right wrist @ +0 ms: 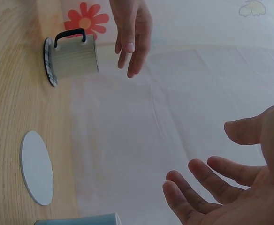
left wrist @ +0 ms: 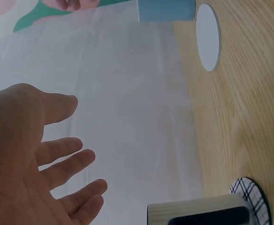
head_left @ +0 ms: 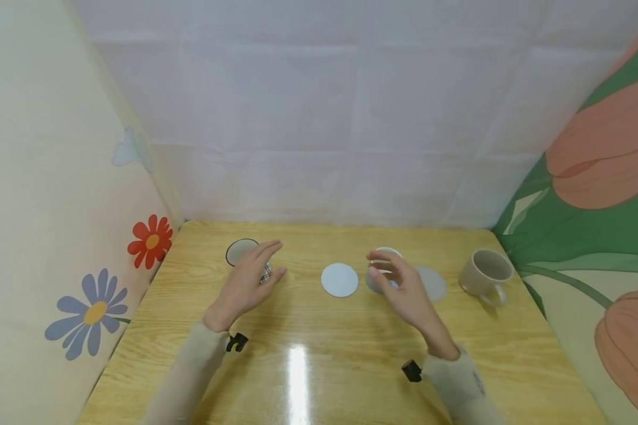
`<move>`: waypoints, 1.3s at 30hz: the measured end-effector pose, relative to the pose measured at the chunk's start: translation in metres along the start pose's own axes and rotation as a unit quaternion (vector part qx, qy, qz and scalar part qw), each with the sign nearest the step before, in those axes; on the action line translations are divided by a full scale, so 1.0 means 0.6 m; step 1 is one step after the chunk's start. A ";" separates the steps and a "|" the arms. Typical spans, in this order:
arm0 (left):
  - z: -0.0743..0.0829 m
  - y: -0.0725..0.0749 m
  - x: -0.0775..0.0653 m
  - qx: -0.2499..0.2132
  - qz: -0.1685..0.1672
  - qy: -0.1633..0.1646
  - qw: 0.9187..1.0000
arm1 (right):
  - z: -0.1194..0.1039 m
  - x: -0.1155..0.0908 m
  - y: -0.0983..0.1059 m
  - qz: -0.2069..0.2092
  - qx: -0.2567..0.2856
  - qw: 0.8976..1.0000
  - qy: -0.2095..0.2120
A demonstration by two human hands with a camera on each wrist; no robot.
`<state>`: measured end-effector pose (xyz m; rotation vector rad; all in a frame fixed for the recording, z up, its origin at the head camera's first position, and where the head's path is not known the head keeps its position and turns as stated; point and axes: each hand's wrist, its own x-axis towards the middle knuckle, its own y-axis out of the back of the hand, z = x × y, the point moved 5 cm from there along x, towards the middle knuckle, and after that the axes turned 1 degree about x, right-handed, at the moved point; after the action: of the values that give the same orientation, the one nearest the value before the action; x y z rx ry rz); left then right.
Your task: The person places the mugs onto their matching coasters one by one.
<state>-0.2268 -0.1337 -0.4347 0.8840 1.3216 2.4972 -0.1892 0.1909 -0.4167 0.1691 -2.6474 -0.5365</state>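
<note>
My left hand (head_left: pixel 247 283) is held with straight, spread fingers over a pale mug (right wrist: pixel 76 56) with a black rim and black handle. That mug stands upright on a round plaid coaster (left wrist: pixel 252 201), and in the right wrist view a gap shows between it and the hand. Over a light-blue cup (left wrist: pixel 166 10) hovers my right hand (head_left: pixel 406 295), its fingers loosely bent and nothing between them. In the head view this hand hides much of the cup. Between the two lies a round white coaster (head_left: pixel 339 280), flat on the table.
Right of the blue cup lies a round grey coaster (head_left: pixel 433 284). A beige mug (head_left: pixel 484 274) stands farther right, its handle toward the front. The wooden table (head_left: pixel 298 330) ends at a white cloth backdrop (head_left: pixel 319 118), with flowered cloths on both sides.
</note>
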 end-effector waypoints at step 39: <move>0.029 -0.071 0.040 -0.014 -0.035 0.006 0.999 | 0.038 -0.035 0.060 0.062 -0.053 0.997 -0.018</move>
<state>-0.2406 -0.0867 -0.4511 0.8039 1.2953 2.4664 -0.1818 0.2359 -0.4297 -0.0373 -2.6347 -0.6410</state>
